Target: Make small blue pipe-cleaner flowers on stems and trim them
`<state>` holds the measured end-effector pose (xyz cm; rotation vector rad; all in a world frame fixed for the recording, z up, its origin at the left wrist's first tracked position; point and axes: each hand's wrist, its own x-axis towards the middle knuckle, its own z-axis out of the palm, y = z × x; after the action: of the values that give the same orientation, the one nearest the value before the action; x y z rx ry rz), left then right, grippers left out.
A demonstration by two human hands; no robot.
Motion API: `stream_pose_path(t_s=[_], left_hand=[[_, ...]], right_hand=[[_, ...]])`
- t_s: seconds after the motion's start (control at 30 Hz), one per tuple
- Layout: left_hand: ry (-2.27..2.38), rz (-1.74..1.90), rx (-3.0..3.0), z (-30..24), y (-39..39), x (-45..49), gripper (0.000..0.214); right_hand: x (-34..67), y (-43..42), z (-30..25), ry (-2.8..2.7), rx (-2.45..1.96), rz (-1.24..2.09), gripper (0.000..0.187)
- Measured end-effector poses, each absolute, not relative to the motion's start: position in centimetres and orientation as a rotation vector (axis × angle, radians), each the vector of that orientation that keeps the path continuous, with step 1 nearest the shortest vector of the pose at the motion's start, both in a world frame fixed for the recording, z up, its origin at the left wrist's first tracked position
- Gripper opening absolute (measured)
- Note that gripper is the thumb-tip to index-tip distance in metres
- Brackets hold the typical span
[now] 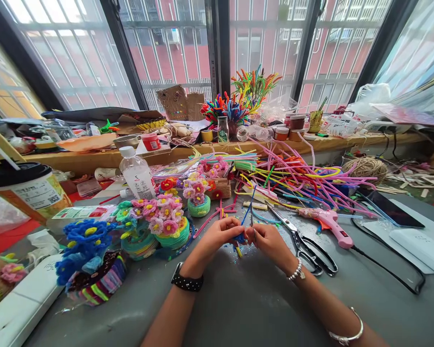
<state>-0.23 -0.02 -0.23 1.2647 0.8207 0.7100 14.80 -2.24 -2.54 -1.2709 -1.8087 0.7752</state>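
Observation:
My left hand (220,234) and my right hand (269,240) meet over the grey table (238,299), both pinched on a small blue pipe-cleaner piece (241,237). Thin blue stems (251,205) stick up from it between my fingers. A black watch is on my left wrist and a bead bracelet on my right. Black-handled scissors (304,243) lie just right of my right hand. A pink glue gun (329,222) lies beyond them.
Finished pipe-cleaner flower pots (159,226) and a blue one (90,262) stand at left. A heap of loose pipe cleaners (292,176) fills the middle right. A water bottle (137,173), a lidded drink cup (29,190), a phone (392,209) and twine ball (365,167) surround them.

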Motion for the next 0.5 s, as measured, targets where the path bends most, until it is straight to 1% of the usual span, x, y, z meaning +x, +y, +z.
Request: stream_pose_path(t_s=[0.3, 0.5], left_hand=[[0.836, 0.801, 1.226, -0.50, 0.21, -0.35, 0.020], [0.830, 0.825, 1.286, -0.61, 0.32, -0.35, 0.019]], right_hand=[[14.85, -2.58, -2.17, -1.739, -1.324, 0.671, 0.049], [14.79, -2.60, -2.38, -1.696, -1.303, 0.709, 0.054]])
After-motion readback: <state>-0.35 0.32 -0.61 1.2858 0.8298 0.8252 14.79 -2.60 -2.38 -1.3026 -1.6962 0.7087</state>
